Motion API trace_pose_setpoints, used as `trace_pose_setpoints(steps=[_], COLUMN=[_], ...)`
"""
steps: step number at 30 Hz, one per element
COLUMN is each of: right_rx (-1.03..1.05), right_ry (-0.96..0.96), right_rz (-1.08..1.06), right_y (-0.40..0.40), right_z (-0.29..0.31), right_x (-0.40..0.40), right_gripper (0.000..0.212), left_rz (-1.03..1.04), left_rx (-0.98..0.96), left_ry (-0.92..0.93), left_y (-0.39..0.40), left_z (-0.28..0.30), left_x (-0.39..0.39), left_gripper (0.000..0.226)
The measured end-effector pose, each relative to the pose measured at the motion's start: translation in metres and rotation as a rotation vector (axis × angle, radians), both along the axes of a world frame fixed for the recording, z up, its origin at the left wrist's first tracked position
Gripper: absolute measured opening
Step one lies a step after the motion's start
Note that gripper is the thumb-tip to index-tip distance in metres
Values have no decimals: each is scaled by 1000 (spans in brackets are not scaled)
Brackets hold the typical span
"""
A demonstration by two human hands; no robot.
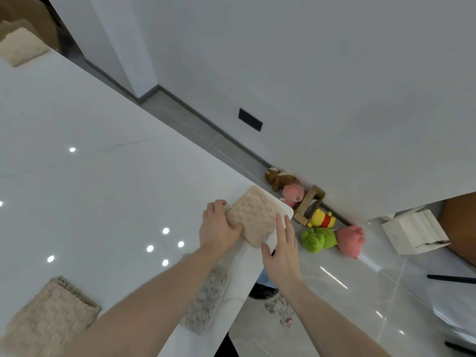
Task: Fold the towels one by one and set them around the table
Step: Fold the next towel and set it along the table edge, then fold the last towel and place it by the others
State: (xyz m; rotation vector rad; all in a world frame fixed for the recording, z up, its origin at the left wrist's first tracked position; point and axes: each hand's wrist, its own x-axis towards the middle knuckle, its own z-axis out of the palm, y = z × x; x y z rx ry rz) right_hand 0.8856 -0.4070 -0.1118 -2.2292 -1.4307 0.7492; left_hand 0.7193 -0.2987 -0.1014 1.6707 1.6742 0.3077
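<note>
A folded pink towel [253, 215] lies at the table [108, 150] corner. The left hand [219, 228] grips its near-left edge; the right hand [282, 249], fingers straight, touches its right edge. Placing looks nearly done: next, release and take the grey towel [206, 297] nearer the person.

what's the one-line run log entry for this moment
step: placing folded pink towel at table corner | left hand: holds towel edge | right hand: open, fingertips at towel | other folded towels already set
</note>
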Motion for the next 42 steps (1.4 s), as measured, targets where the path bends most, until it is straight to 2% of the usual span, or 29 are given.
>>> trace_pose_setpoints(steps=[3,7,9,13,16,20,23,28,34,38,42], right_rx=[9,-56,-105,-146,-205,-278,-226,-18,-58,-172,-305], right_ry=[-43,-118,-162,-255,-285,-267,-181,32,156,225,190], right_rz=[44,176,187,184,216,262,203,223,413,374,383], right_y=[-4,-15,-11,9,17,15,4,-45,-109,-137,-154], right_z=[-3,-19,-27,-33,-31,-21,-7,30,47,50,55], right_x=[-6,-17,-18,-7,4,2,-17,-96,-225,-293,-340], right_gripper=[89,78,73,67,66,74,81,81,75,77,75], left_rz=[-327,-760,-843,-880,-869,-832,-627,-182,147,103,21], left_rx=[236,200,163,198,163,4,-4,13,-81,-154,-192], left_ry=[56,180,277,302,301,305,198,86,239,381,427], left_y=[0,1,1,7,8,8,-6,-64,-147,-160,-146], left_z=[-7,-24,-30,-46,-44,-12,13,54,57,44,34], left_x=[-14,-31,-32,-17,-6,-6,-30,-145,-326,-406,-442], left_gripper=[51,73,77,76,78,85,85,65,54,63,64])
